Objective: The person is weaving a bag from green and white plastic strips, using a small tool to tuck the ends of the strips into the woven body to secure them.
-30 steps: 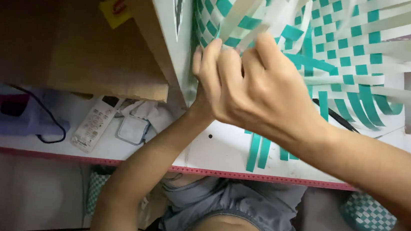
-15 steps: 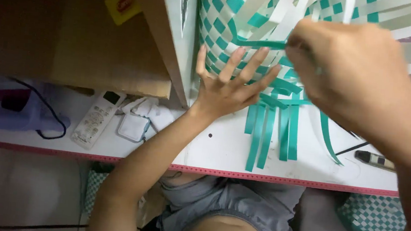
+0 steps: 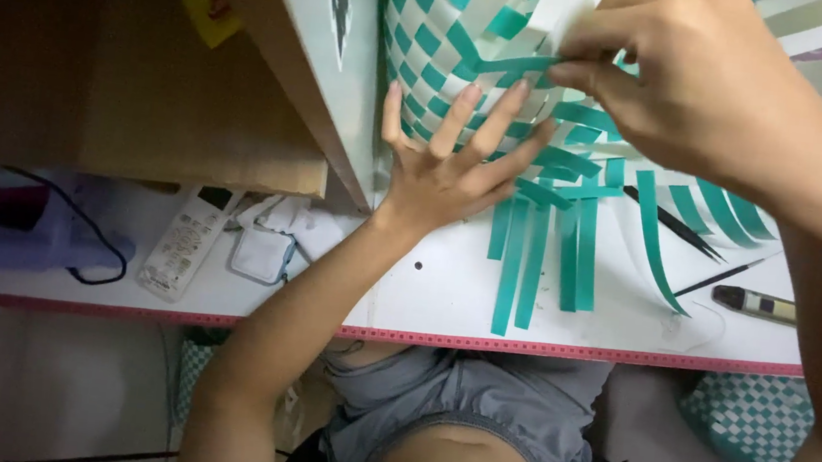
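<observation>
One woven teal-white basket (image 3: 468, 56) on bench (image 3: 425, 293). Left hand (image 3: 448, 159) flat, fingers spread against weave. Right hand (image 3: 687, 82) pinches one teal strip (image 3: 512, 65). One remote (image 3: 184, 244), two pens (image 3: 673, 224).

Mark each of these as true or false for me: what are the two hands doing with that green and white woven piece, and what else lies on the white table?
1. The left hand lies flat with spread fingers against the woven piece. True.
2. The right hand pinches a green strip at the weave. True.
3. The weave is red and white. False: it is a green and white check.
4. A white remote control lies on the white table, to the picture's left of the left forearm. True.
5. The loose green strips are rolled up in a coil. False: they hang straight down over the table.
6. The right hand holds scissors. False: no scissors are visible; it grips only the strip.
</observation>
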